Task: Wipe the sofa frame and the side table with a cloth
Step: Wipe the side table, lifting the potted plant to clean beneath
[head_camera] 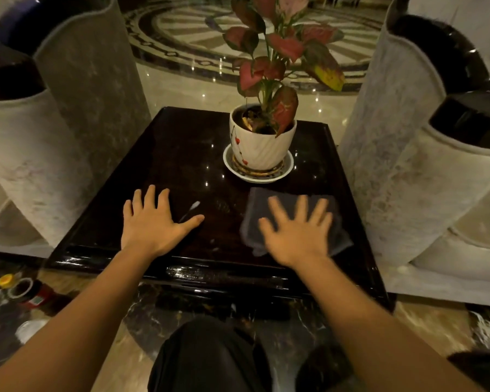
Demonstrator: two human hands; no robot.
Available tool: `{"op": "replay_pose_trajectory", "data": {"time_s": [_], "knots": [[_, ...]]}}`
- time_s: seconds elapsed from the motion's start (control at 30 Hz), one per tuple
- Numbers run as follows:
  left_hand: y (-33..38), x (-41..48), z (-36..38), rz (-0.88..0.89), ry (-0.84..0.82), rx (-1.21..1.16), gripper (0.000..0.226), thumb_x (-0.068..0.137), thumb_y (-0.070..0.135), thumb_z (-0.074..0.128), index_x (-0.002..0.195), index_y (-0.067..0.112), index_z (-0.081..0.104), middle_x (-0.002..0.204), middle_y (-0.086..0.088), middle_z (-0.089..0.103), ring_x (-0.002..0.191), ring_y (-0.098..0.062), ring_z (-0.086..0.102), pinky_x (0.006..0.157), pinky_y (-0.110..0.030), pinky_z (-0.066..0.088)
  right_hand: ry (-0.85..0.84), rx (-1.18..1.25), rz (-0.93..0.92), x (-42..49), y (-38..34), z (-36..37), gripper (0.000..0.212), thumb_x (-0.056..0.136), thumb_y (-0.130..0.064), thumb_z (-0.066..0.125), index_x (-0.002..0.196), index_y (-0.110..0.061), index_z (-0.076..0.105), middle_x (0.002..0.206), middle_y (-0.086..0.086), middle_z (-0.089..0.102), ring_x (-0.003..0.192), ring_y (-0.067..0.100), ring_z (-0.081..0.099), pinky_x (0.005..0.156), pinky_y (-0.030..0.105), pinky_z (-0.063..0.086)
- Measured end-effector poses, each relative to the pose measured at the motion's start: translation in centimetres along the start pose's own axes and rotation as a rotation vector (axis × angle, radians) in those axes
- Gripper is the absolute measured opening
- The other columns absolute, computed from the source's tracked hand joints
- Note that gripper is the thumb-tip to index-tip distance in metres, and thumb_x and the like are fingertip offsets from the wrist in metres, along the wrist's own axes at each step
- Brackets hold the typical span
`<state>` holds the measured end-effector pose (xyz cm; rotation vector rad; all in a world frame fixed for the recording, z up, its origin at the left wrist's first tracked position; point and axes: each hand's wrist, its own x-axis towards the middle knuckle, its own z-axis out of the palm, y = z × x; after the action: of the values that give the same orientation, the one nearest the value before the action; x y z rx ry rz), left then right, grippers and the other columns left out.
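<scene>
Both grips lie flat and spread wide on the dark desk [181,154]: my left hand [153,224] holds nothing, its thumb just beside a small white stick [190,211], while my right hand [297,236], blurred, presses the grey cloth [258,199] down near the front right corner, just short of the saucer [255,176] under the potted plant [262,148]. I judge a forward stroke could shove that saucer and tip the pot, and a leftward one could flick the stick off the edge. No writing reads; the red label on a container [38,297] on the floor at far left is too blurred.
</scene>
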<state>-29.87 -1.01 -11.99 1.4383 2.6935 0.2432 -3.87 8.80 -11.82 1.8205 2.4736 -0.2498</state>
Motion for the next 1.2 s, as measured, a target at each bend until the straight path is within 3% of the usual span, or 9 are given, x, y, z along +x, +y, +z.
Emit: {"op": "replay_pose_trajectory", "data": {"time_s": [0.17,0.37,0.43,0.6,0.7,0.87,0.97,1.1,1.2], "knots": [[0.1,-0.1,0.2,-0.003,0.009,0.005,0.124,0.056,0.102,0.017,0.154,0.025,0.019,0.165,-0.008,0.011,0.151,-0.032,0.003,0.121,-0.050,0.004,0.056,-0.003,-0.554,-4.2,0.6,1.7,0.059,0.089,-0.082,0.004,0.144,-0.069,-0.009,0.169,0.005,-0.005,0.149,0.041,-0.024,0.116,0.054,-0.018],[0.1,0.3,0.3,-0.018,-0.007,0.012,0.126,0.055,0.103,0.018,0.154,0.025,0.020,0.165,-0.007,0.011,0.151,-0.032,0.005,0.121,-0.051,0.007,-0.061,-0.033,-0.100,3.5,8.1,-2.1,0.065,0.090,-0.079,0.009,0.151,-0.061,-0.006,0.169,0.006,-0.012,0.149,0.044,-0.022,0.121,0.058,-0.009],[0.3,0.8,-0.4,-0.060,-0.086,0.019,0.131,0.050,0.104,0.020,0.153,0.023,0.021,0.164,-0.008,0.013,0.151,-0.033,0.007,0.120,-0.054,0.008,-0.062,-0.037,-0.129,3.8,5.9,-1.8,0.067,0.092,-0.077,0.011,0.153,-0.056,-0.003,0.168,0.011,-0.013,0.147,0.048,-0.024,0.119,0.061,-0.012],[6.1,3.2,-2.9,-0.083,-0.003,0.164,0.098,0.067,0.080,0.056,0.141,0.018,0.043,0.153,-0.018,0.034,0.140,-0.043,0.026,0.112,-0.056,0.023,-0.025,0.039,-0.803,0.1,5.7,0.7,0.059,0.090,-0.081,0.009,0.146,-0.068,-0.002,0.168,-0.001,-0.013,0.146,0.035,-0.034,0.113,0.047,-0.028],[12.5,4.3,-3.5,-0.031,0.143,-0.123,0.058,0.075,0.046,0.070,0.120,0.011,0.060,0.122,-0.017,0.062,0.112,-0.037,0.056,0.091,-0.041,0.047,-0.056,0.003,-0.695,4.9,9.8,-1.3,0.060,0.088,-0.082,0.009,0.146,-0.069,0.000,0.168,-0.004,-0.013,0.148,0.034,-0.030,0.118,0.048,-0.019],[17.4,7.4,-5.1,-0.542,-0.189,-0.629,0.054,0.081,0.024,0.073,0.120,-0.003,0.048,0.111,-0.018,0.060,0.073,-0.032,0.072,0.051,-0.035,0.059,-0.086,0.004,-0.335,11.0,10.2,-3.4,0.064,0.095,-0.073,0.008,0.155,-0.053,-0.001,0.169,0.009,-0.013,0.147,0.045,-0.027,0.120,0.059,-0.013],[17.5,8.7,-5.5,-0.661,-0.245,-0.853,0.036,0.084,0.006,0.070,0.112,-0.007,0.051,0.096,-0.020,0.059,0.080,-0.034,0.068,0.078,-0.047,0.060,-0.004,0.006,-0.607,8.3,10.2,-2.0,0.062,0.096,-0.069,0.009,0.155,-0.053,0.002,0.169,0.010,-0.007,0.148,0.046,-0.024,0.119,0.059,-0.014],[18.0,10.0,-5.3,-0.698,-0.435,-0.906,0.019,0.092,-0.002,0.056,0.109,0.000,0.064,0.096,-0.016,0.068,0.079,-0.023,0.066,0.058,-0.030,0.059,-0.009,0.055,-1.067,6.3,12.2,-1.2,0.053,0.099,-0.072,0.016,0.151,-0.062,0.007,0.170,0.000,0.000,0.151,0.038,-0.022,0.119,0.051,-0.014],[17.3,11.0,-4.7,-0.758,-0.458,-0.984,0.018,0.095,-0.006,0.045,0.105,-0.004,0.060,0.086,-0.017,0.068,0.072,-0.023,0.068,0.045,-0.030,0.057,-0.068,0.020,-0.970,10.0,11.9,-2.3,0.056,0.094,-0.077,0.013,0.148,-0.067,0.003,0.169,-0.004,-0.007,0.150,0.032,-0.028,0.119,0.047,-0.018]]}}
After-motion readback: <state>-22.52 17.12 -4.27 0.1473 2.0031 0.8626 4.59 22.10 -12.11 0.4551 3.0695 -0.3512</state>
